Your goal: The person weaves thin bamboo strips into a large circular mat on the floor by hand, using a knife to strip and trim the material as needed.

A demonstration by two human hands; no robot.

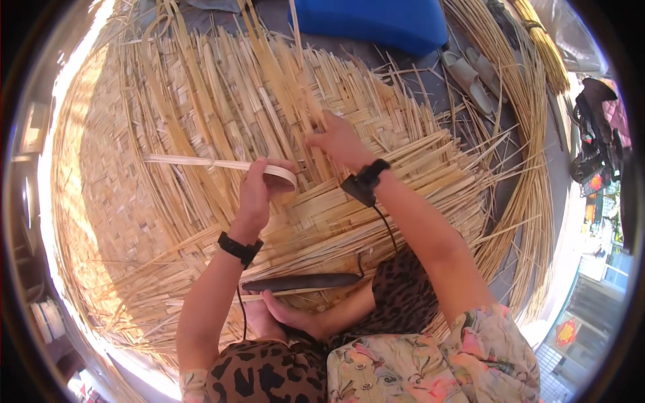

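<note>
- Woven mat (101, 228): left part closely woven; long strips (176, 121) toward its far edge look uninterlaced, seemingly left to work.
- Left hand (255, 198) holds a pale strip (208, 162) over the mat's middle.
- Right hand (341, 142), above the mat: grip unclear.

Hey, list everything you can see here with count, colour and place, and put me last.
Large woven reed mat: one, tan, across most of the view
Loose flat reed strips: many, straw-coloured, over the mat
Thin flat strip with curved end: one, pale, left of centre
Slim elongated object: one, dark grey, lower centre
Smooth block-shaped object: one, blue, top
Shoes: two, greyish, upper right
Long reed bundle: one, straw-coloured, right
Tied straw bundle: one, yellow, upper right
Background items: blurred, uncountable, edges
Wristbands: two, black, wrists
Patterned clothes: floral top, leopard-print legwear, bottom
Bare feet: two, lower centre
Left hand: one, holding the thin strip
Right hand: one, among reed strips
</note>
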